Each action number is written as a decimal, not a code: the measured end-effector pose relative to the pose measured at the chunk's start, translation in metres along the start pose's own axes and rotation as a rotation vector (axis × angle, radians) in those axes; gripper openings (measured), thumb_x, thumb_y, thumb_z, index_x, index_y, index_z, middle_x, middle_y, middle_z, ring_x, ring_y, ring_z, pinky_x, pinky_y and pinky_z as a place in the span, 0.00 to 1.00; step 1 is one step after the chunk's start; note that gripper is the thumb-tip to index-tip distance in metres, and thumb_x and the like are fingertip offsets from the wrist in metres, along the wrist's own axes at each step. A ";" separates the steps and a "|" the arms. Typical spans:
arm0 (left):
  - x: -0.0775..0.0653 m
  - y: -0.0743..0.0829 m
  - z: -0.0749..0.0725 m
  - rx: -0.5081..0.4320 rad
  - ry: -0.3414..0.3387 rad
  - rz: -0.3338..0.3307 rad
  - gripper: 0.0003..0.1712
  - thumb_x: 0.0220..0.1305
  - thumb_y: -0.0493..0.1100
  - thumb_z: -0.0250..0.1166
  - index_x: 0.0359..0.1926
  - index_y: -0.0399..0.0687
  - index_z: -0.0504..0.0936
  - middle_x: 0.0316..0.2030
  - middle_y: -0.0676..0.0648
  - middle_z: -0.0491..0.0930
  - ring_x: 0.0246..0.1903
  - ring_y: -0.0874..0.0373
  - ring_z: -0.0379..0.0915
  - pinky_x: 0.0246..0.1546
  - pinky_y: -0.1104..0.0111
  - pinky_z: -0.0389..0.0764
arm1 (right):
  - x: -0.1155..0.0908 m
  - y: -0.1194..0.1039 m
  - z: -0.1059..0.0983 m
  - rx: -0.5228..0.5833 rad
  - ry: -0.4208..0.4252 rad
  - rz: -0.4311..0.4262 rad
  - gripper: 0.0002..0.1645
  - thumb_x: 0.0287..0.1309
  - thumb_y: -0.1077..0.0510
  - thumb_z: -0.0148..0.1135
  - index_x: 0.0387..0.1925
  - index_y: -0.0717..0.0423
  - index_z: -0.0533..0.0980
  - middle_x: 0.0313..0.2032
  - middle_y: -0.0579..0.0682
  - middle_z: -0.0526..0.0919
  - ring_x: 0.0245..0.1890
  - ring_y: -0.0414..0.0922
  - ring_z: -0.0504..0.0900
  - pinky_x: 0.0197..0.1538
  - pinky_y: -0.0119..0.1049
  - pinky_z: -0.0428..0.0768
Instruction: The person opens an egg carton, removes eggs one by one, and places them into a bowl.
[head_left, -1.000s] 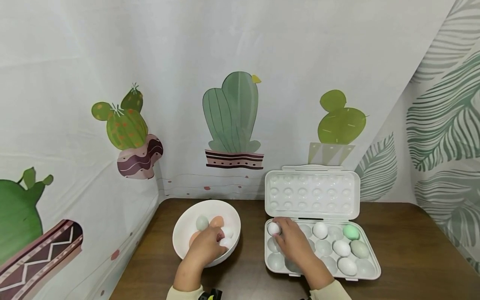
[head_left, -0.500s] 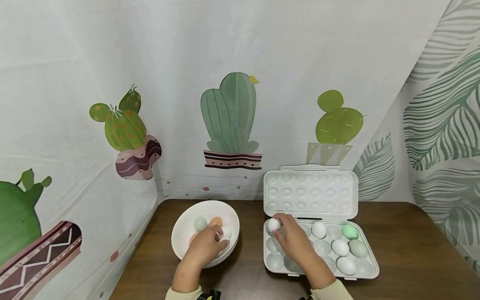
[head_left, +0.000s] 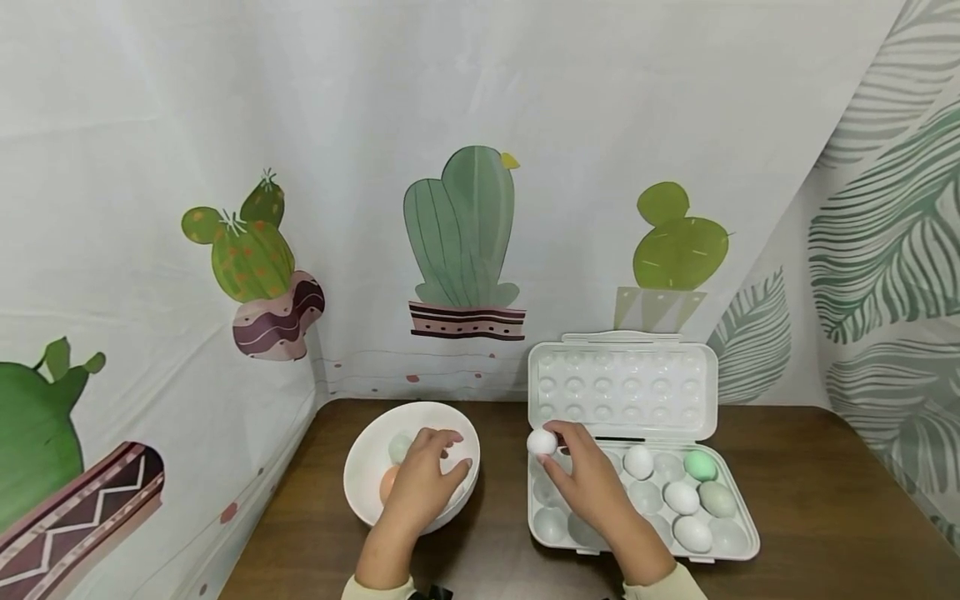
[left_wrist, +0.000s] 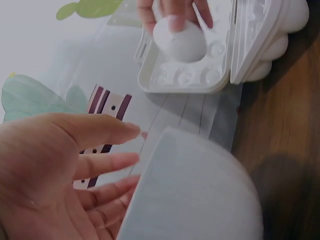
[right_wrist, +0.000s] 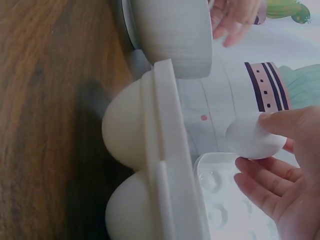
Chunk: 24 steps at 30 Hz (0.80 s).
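Note:
Between thumb and fingers, my right hand (head_left: 588, 479) pinches a white egg (head_left: 542, 442) above the back left corner of the egg carton (head_left: 622, 390). The right wrist view shows that egg (right_wrist: 253, 137) in the fingertips, apart from the carton. Over the white bowl (head_left: 363, 450) is my left hand (head_left: 420, 483), its fingers apart and holding nothing. Inside the bowl a pale green egg (head_left: 400, 447) and an orange egg (head_left: 387, 482) show; my left hand hides the rest. A bright green egg (head_left: 701, 464), a grey-green egg (head_left: 717, 499) and several white eggs sit in carton cups.
Bowl and carton stand side by side on a brown wooden table (head_left: 813, 492). The carton's lid is up, leaning back near a white cloth (head_left: 345, 125) with printed cacti. The bowl's wall (left_wrist: 200, 185) rises beside my left fingers in the left wrist view.
My right hand has lifted the white egg out of the back left cup, slightly up and left. My left hand has risen from the eggs in the bowl, its fingers spreading.

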<state>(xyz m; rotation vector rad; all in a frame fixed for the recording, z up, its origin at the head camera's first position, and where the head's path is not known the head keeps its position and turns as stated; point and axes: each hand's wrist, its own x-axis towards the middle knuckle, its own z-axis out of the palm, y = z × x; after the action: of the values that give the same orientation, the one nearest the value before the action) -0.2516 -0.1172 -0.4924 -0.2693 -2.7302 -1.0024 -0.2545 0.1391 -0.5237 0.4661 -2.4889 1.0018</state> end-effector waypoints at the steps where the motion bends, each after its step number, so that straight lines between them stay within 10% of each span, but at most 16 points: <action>1: 0.000 0.002 0.001 -0.016 0.006 0.011 0.17 0.61 0.43 0.70 0.52 0.49 0.82 0.47 0.47 0.77 0.46 0.52 0.78 0.44 0.63 0.79 | 0.000 -0.001 -0.001 0.009 0.004 -0.012 0.27 0.60 0.56 0.71 0.60 0.51 0.74 0.53 0.48 0.80 0.46 0.41 0.84 0.51 0.38 0.83; 24: -0.006 0.033 0.019 -0.243 -0.037 0.246 0.31 0.59 0.40 0.74 0.63 0.53 0.77 0.55 0.50 0.78 0.52 0.54 0.80 0.48 0.63 0.84 | -0.002 -0.030 -0.007 0.269 -0.061 -0.096 0.26 0.64 0.51 0.68 0.60 0.52 0.72 0.53 0.43 0.80 0.49 0.36 0.83 0.54 0.37 0.84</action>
<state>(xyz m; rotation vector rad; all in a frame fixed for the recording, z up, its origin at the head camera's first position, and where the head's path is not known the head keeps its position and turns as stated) -0.2405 -0.0802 -0.4878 -0.6528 -2.5239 -1.2640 -0.2374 0.1244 -0.5030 0.7009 -2.3675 1.3072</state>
